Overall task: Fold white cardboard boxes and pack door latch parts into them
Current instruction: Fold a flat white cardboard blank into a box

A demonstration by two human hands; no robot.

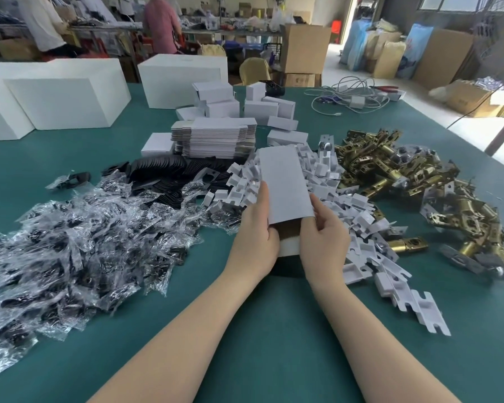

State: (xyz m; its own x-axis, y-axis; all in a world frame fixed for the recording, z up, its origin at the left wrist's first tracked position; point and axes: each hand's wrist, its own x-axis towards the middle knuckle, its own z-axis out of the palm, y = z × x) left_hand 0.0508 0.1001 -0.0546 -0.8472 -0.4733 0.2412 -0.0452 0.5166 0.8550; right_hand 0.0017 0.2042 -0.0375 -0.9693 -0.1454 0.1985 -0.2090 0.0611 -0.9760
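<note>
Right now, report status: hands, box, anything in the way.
Both hands, left and right, gripping white box, near end open. Nothing packed yet. Brass latches piled right, white inserts close under the hands.

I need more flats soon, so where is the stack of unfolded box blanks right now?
In the head view the stack of flat blanks sits on the green table just left of centre, behind the black plates and before the folded small boxes.

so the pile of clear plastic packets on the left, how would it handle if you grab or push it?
The clear packets look crinkly and glossy, so probably floppy and slippery. They lie loosely heaped on the green table, so a push would likely spread them rather than move the pile whole. Each holds a small dark part, so probably light.
</note>
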